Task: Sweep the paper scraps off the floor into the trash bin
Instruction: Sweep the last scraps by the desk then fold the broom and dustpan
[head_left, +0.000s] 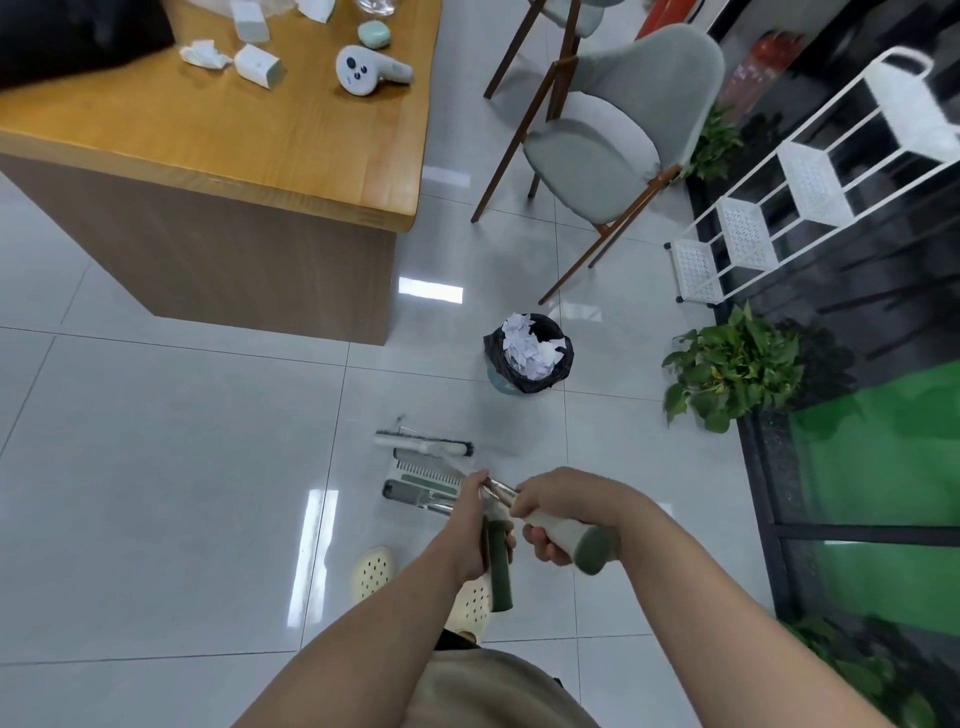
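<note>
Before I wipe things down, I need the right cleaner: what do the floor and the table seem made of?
The floor looks like glossy glazed tile: grout lines and sharp light reflections. The table looks like smooth matte wood or wood-look laminate: visible grain; which one is unclear.

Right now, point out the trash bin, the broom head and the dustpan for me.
trash bin (540, 378), head view, on its black liner.
broom head (423, 444), head view, on the white bar.
dustpan (423, 474), head view, on its comb teeth.

Bare forearms; tan shorts; perforated cream clogs
</note>
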